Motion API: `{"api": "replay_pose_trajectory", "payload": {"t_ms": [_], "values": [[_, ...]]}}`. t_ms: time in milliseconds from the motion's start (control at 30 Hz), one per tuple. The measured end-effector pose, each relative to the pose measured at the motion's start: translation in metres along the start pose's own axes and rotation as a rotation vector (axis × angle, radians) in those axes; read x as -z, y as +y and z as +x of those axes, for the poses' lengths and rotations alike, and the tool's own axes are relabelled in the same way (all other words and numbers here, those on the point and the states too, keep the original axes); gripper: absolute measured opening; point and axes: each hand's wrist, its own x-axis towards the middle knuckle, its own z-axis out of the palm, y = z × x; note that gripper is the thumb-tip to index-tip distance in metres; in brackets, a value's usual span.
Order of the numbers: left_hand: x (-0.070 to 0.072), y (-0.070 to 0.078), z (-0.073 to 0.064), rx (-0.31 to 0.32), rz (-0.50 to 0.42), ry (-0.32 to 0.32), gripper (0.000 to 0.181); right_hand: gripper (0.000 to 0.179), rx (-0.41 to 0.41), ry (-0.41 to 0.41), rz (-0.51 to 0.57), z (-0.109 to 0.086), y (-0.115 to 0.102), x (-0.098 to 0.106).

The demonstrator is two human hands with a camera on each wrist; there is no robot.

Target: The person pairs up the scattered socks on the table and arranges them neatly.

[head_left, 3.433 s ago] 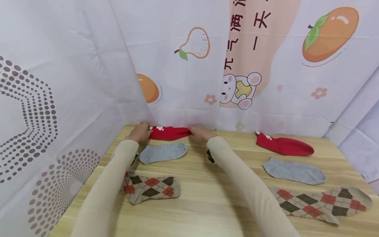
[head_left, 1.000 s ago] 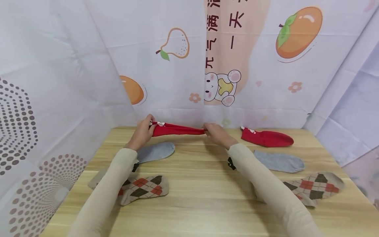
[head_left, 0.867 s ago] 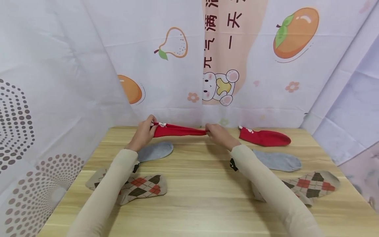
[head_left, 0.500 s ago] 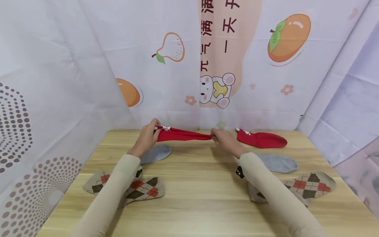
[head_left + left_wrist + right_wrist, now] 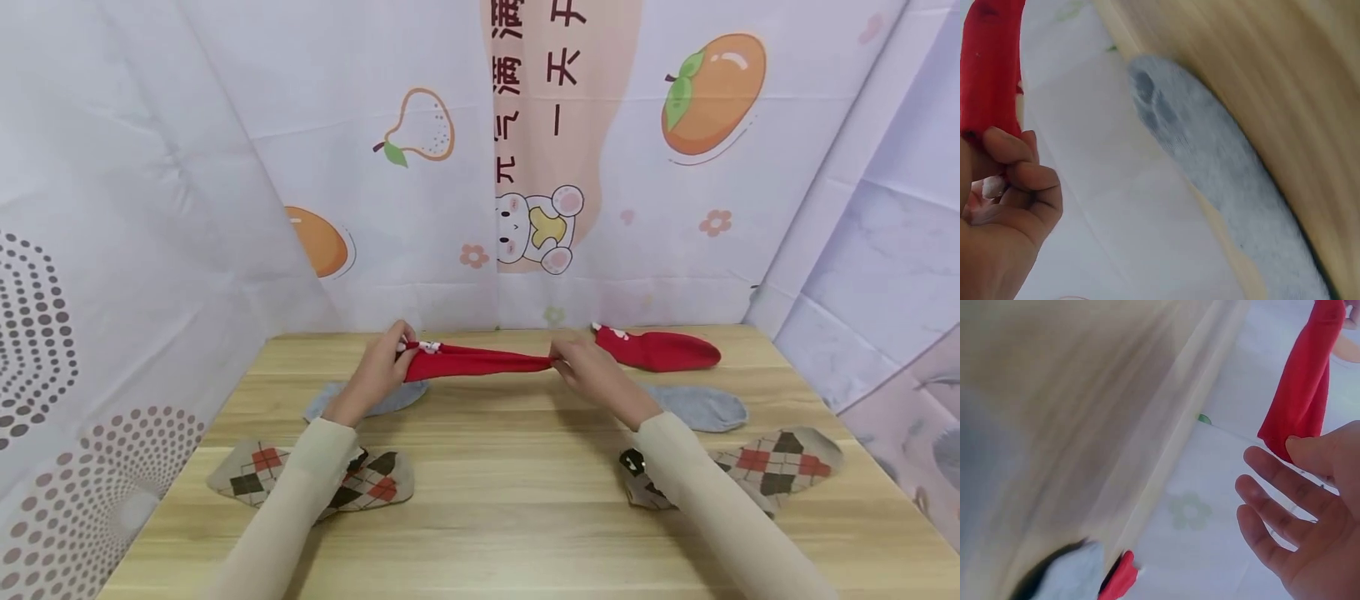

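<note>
A red sock (image 5: 476, 362) with a white figure near its cuff is stretched sideways above the back of the table. My left hand (image 5: 378, 367) grips its cuff end, with curled fingers (image 5: 1035, 181) in the left wrist view. At the toe end, my right hand (image 5: 596, 375) pinches the fabric; the right wrist view shows the thumb on the sock and the other fingers (image 5: 1263, 503) spread. Beneath the left hand lies a grey sock (image 5: 401, 398), partly hidden. A second red sock (image 5: 663, 350) lies flat beyond my right hand.
Another grey sock (image 5: 701, 407) lies at the right of the wooden table (image 5: 495, 533). Argyle socks lie on the left (image 5: 243, 475) and right (image 5: 787, 467), partly covered by the forearms. A printed white curtain (image 5: 420, 292) stands along the table's back edge.
The red sock, flat by the back edge 3.4 s ago, is now lifted off the table and held nearer to me. Both hands have come back with it. The head view has shifted right.
</note>
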Motion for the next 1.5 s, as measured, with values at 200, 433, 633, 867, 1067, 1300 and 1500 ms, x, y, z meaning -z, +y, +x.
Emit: {"api": "replay_pose_trajectory", "payload": {"t_ms": [200,433,633,867,1067,1300,1500], "values": [[-0.01,0.018,-0.013,-0.068,0.036,-0.005,0.017,0.009,-0.015,0.025,0.02,-0.034,-0.006,0.011],[-0.017,0.045,-0.025,-0.129,0.044,-0.077,0.02,0.011,-0.033,0.027,0.132,-0.072,-0.01,0.022],[-0.014,0.061,-0.03,-0.151,0.027,-0.095,0.022,0.017,0.027,0.076,0.119,-0.085,-0.013,0.034],[-0.009,0.068,-0.032,-0.165,0.037,-0.137,0.023,0.017,0.001,0.009,0.127,-0.089,-0.024,0.051],[-0.003,0.076,-0.032,-0.151,-0.002,-0.19,0.024,0.016,0.022,-0.02,0.107,-0.092,-0.029,0.066],[-0.003,0.081,-0.032,-0.172,0.008,-0.243,0.026,0.015,-0.022,-0.151,0.061,-0.096,-0.03,0.075],[-0.001,0.085,-0.032,-0.139,-0.034,-0.378,0.024,0.015,0.001,-0.208,0.039,-0.1,-0.037,0.082]]}}
